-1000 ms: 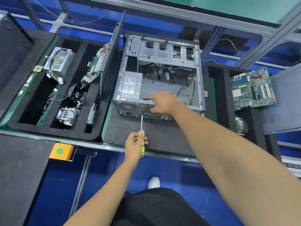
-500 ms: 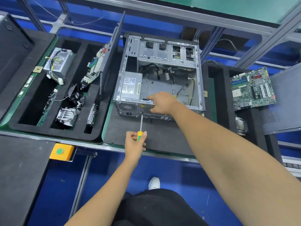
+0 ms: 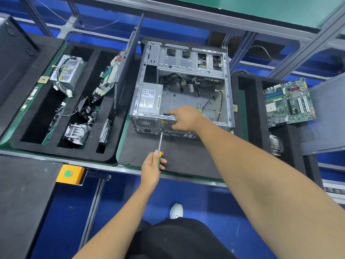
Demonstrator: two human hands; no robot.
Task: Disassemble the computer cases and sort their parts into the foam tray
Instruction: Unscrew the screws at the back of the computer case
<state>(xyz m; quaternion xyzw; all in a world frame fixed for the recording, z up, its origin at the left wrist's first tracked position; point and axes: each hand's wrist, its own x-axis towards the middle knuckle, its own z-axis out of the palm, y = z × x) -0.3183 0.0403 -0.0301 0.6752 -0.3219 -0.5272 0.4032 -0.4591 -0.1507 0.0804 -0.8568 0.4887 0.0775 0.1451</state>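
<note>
An open grey computer case (image 3: pixel 226 86) lies on a black mat, its rear panel toward me. A power supply (image 3: pixel 149 99) sits in its near-left corner, with loose cables behind it. My left hand (image 3: pixel 152 166) grips the yellow-green handle of a screwdriver (image 3: pixel 160 142), whose tip touches the rear panel just right of the power supply. My right hand (image 3: pixel 185 117) rests on the case's near top edge, fingers curled over it. The black foam tray (image 3: pixel 24 116) at the left holds another power supply (image 3: pixel 66 72), a motherboard (image 3: pixel 109 77), a fan (image 3: pixel 85 109), a heatsink (image 3: pixel 77 131) and a drive (image 3: pixel 105 130).
A side panel (image 3: pixel 128 60) stands upright between tray and case. A second foam tray (image 3: pixel 257 109) at the right carries a green motherboard (image 3: pixel 289 102) and a perforated panel (image 3: pixel 324 116). A yellow box with a green button (image 3: pixel 69 173) sits at the bench's front rail.
My left hand has shifted its fingers around the screwdriver handle, so less of the yellow shows. The tip stays on the rear panel. My right hand holds its place.
</note>
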